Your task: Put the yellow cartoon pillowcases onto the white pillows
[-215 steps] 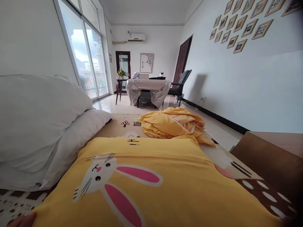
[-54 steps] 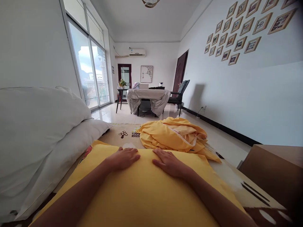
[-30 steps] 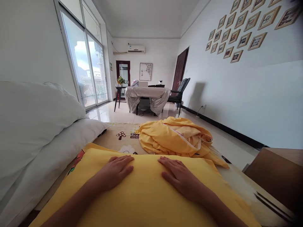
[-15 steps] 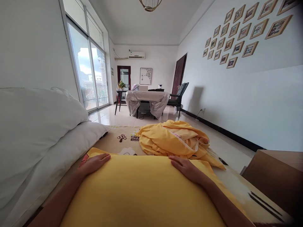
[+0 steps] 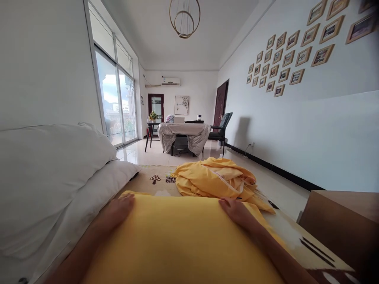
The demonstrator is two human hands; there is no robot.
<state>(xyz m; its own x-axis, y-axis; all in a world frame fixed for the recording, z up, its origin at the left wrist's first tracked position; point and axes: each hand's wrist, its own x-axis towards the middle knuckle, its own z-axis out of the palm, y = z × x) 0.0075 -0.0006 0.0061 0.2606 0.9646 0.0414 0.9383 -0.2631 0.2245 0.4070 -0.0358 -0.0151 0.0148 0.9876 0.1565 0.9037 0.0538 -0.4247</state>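
Observation:
A plump yellow pillow (image 5: pixel 177 240) fills the lower middle of the head view, its far edge nearly straight. My left hand (image 5: pixel 120 211) rests on its far left corner, blurred, the fingers bent over the edge. On the far right part lies my right hand (image 5: pixel 237 211), its fingers bent along the edge. Whether the fingers pinch the fabric is hard to tell. Just beyond the pillow is a crumpled yellow cloth (image 5: pixel 213 177) with a white-edged opening, lying on the patterned bed cover (image 5: pixel 148 177).
White pillows (image 5: pixel 53 165) are stacked at the left. A brown box (image 5: pixel 337 221) stands at the right edge. Farther off are a covered table (image 5: pixel 183 128), a dark chair (image 5: pixel 222 128) and a sliding glass door (image 5: pixel 118 102).
The view has tilted up, showing more of the ceiling lamp. Both hands stay at the pillow's far corners; their fingers look more bent, and the left is more blurred.

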